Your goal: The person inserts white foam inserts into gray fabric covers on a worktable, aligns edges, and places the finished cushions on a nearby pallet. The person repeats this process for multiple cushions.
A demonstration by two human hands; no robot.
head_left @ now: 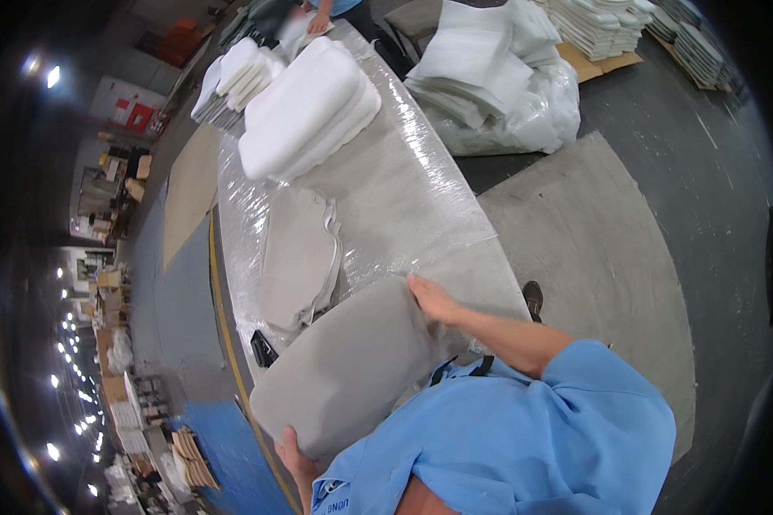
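Observation:
Close in front of me is a grey fabric-covered seat cushion (343, 369) with rounded corners. It lies slantwise across the near end of the table. At its lower left edge my left hand (297, 457) grips it, the thumb showing and most fingers hidden behind the edge. My right hand (431, 300) holds the opposite end by the upper right corner, its lower fingers partly out of sight. Just beyond the cushion, a stack of loose grey fabric covers (299, 257) lies on the table. A small black object (264, 349) sits beside the cushion's left side.
The long table (404, 189) is wrapped in clear plastic. White padding sheets (309, 107) are piled towards its far end, where another person's hand (319, 23) shows. Right of the table stands a plastic bag of white foam sheets (489, 86). Grey matting (593, 257) covers the floor there.

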